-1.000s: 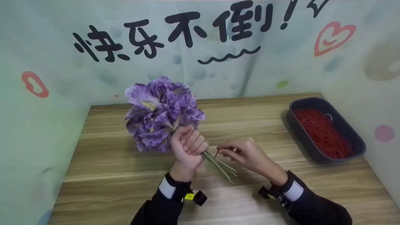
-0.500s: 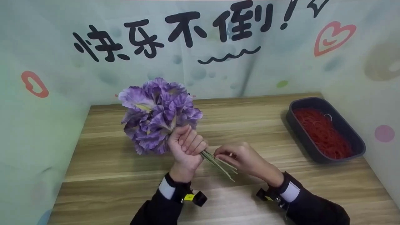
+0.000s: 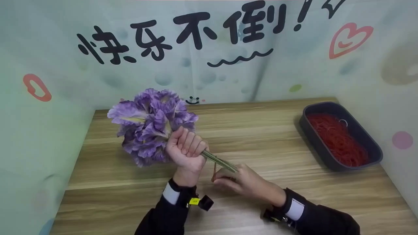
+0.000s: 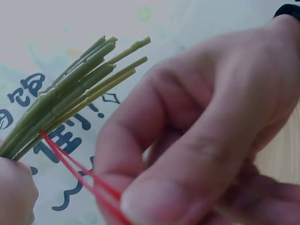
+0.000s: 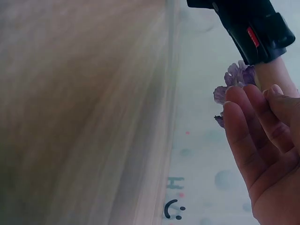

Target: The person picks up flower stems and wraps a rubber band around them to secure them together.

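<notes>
My left hand [image 3: 187,151] grips the green stems [image 3: 219,159] of a bunch of purple artificial flowers [image 3: 147,125], blooms pointing up and left above the table. Cut stem ends [image 4: 79,79] stick out past that fist. A thin red rubber band [image 3: 214,172] loops on the stems just beyond it. Thumb and forefinger of my right hand [image 3: 249,182] pinch the band and pull it taut, as the left wrist view shows with two stretched strands. The other fingers of the right hand [image 5: 267,145] are bent loosely in the right wrist view, with some purple petals [image 5: 239,75] behind them.
A dark blue-grey bin [image 3: 313,145] full of red rubber bands [image 3: 339,140] stands at the right on the wooden table [image 3: 261,130]. A printed backdrop [image 3: 209,76] with black characters rises behind the table and at both sides.
The bunch and my left hand have shifted left and slightly down. My right hand has moved down and left, below the stems, and the stretched rubber band now shows.
</notes>
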The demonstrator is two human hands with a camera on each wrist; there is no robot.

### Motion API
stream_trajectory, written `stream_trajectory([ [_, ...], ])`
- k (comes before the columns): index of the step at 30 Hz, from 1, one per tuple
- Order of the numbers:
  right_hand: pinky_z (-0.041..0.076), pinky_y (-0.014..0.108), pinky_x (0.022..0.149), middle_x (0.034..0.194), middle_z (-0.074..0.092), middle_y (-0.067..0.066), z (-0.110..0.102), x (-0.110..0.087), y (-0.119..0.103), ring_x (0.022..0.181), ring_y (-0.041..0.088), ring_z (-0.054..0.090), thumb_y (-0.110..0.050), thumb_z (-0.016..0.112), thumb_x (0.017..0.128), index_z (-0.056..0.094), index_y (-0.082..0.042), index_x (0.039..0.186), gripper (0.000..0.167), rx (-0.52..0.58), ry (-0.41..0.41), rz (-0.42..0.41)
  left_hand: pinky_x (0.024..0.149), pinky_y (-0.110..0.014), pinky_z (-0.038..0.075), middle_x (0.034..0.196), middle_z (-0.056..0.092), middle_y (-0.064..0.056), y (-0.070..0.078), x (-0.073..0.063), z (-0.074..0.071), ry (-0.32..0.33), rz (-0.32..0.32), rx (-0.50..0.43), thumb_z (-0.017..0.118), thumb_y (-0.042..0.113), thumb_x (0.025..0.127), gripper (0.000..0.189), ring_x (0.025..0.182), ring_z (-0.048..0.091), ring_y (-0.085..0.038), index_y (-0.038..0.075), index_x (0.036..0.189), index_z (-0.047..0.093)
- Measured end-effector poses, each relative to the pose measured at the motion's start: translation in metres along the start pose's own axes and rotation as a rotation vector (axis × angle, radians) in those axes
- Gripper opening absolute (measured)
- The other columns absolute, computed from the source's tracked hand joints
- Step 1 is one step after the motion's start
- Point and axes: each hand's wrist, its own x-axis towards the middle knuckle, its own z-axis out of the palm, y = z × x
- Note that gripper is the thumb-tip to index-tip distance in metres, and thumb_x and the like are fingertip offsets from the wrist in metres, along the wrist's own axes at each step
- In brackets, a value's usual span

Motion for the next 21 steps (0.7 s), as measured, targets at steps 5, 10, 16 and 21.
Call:
stream_trajectory([
  [5, 0.051, 0.013, 0.061, 0.089, 0.071, 0.003, 0.004, -0.001, -0.004, 0.065, 0.004, 0.064, -0.004, 0.065, 0.092, 0.068, -0.007, 0.101, 0.010, 0.038, -0.026, 0.002, 0.035, -0.021, 0.017, 0.044, 0.022, 0.007, 0.007, 0.002, 0.002, 0.026, 0.068, 0.029, 0.043, 0.010, 0.091, 0.043, 0.036, 0.018, -0.009, 0.019, 0.054, 0.024],
  [10, 0.052, 0.013, 0.065, 0.094, 0.072, 0.005, 0.007, -0.002, -0.012, 0.072, 0.005, 0.066, -0.003, 0.065, 0.091, 0.068, -0.005, 0.102, 0.012, 0.003, 0.006, -0.026, 0.035, -0.021, 0.016, 0.043, 0.022, 0.006, 0.012, 0.004, 0.003, 0.052, 0.104, 0.049, 0.043, 0.011, 0.091, 0.042, 0.035, 0.018, -0.009, 0.019, 0.054, 0.024],
  [16, 0.051, 0.013, 0.065, 0.089, 0.071, 0.000, 0.006, -0.002, -0.023, 0.072, 0.002, 0.064, -0.002, 0.066, 0.091, 0.068, -0.006, 0.103, 0.013, -0.060, 0.057, -0.059, 0.035, -0.021, 0.015, 0.042, 0.019, 0.006, 0.016, 0.005, -0.002, 0.071, 0.139, 0.135, 0.045, 0.010, 0.090, 0.044, 0.034, 0.017, -0.008, 0.018, 0.053, 0.022],
  [21, 0.046, 0.010, 0.052, 0.076, 0.065, -0.007, -0.002, -0.001, -0.038, 0.060, -0.001, 0.058, -0.002, 0.064, 0.092, 0.067, -0.009, 0.104, 0.015, 0.051, 0.062, -0.003, 0.036, -0.020, 0.015, 0.042, 0.018, 0.006, 0.015, 0.005, -0.007, 0.055, 0.132, 0.212, 0.045, 0.010, 0.090, 0.045, 0.034, 0.016, -0.008, 0.018, 0.053, 0.020],
])
